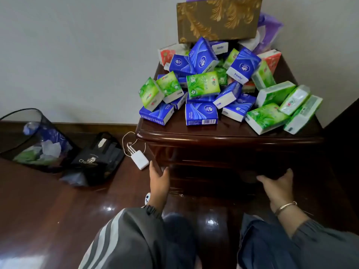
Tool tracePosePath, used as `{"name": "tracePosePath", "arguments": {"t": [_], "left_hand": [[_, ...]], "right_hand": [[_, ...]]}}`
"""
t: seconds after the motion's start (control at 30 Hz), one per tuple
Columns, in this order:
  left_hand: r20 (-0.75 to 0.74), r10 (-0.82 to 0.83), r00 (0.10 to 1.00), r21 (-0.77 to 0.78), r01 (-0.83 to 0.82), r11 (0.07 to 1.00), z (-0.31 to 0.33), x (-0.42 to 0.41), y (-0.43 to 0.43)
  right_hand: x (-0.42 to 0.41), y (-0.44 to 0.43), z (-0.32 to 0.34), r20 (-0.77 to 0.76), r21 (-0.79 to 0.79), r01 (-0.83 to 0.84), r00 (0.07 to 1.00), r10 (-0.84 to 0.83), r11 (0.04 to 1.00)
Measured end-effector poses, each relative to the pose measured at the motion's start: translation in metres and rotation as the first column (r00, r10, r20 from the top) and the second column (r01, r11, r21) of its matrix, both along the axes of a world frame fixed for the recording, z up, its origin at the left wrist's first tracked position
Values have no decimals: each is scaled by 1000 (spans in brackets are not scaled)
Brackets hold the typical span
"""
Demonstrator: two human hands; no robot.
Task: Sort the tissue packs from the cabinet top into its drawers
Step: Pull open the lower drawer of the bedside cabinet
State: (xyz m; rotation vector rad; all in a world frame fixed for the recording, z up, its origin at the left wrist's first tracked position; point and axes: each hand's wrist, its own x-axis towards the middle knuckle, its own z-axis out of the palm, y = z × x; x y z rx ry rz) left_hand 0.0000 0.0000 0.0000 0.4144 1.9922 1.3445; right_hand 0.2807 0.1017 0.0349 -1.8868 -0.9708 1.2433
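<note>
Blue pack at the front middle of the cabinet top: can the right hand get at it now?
Probably yes. The blue pack lies at the pile's near edge with bare cabinet top before it; the right hand, low at the drawer front, need only rise.

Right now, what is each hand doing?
Left hand: open, holding nothing, at the cabinet front.
Right hand: against the cabinet too; grip cannot be told.
</note>
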Motion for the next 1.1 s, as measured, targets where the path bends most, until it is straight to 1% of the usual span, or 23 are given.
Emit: {"name": "tracePosePath", "arguments": {"t": [0.07, 0.13, 0.2, 0.3, 0.43, 0.6, 0.7, 0.8, 0.87, 0.97, 1.0, 1.1], "left_hand": [[33, -12, 999, 90, 9, 996, -3, -1, 7], [69, -17, 997, 140, 7, 990, -6, -3, 12], [85, -5, 996, 149, -7, 989, -10, -2, 14], [62, -24, 998, 151, 14, 988, -13, -5, 15], [47, -49, 998, 88, 45, 995, -12, -9, 6], [90, -38, 995, 25, 35, 999, -1, -13, -12], [68, -35, 997, -55, 39, 998, 5, -17, -29], [88, -55, 995, -146, 67, 987, 7, -22, -46], [70, -43, 997, -199, 56, 978, 7, -22, -57], [-38, -56, 998, -297, 42, 954, 9, -18, -73], [-53, -69, 996, -317, 49, 947, 9, -17, -78], [-7, -97, 995, -336, 89, 937, 10, -17, -94]], "right_hand": [[4, 8, -1, -22, 35, 29, 999, -28, 999], [9, 14, -6, -41, 28, 0, 999, 1, 1000], [10, 16, -11, -53, 27, -2, 999, 3, 1000], [11, 16, -11, -58, 54, 23, 998, -20, 998], [18, 14, -7, -42, 32, 26, 999, -25, 999], [36, 6, 4, -18, -33, 13, 1000, -14, 999], [48, -4, 11, 28, -47, -37, 999, 39, 998], [61, -17, 14, 70, -60, -60, 996, 64, 996], [71, -28, 15, 46, -89, -66, 997, 70, 994], [86, -41, 14, -1, -163, -80, 997, 80, 983], [89, -45, 14, -13, -192, -85, 996, 84, 978], [98, -57, 18, -29, -261, -103, 995, 99, 960]]}}
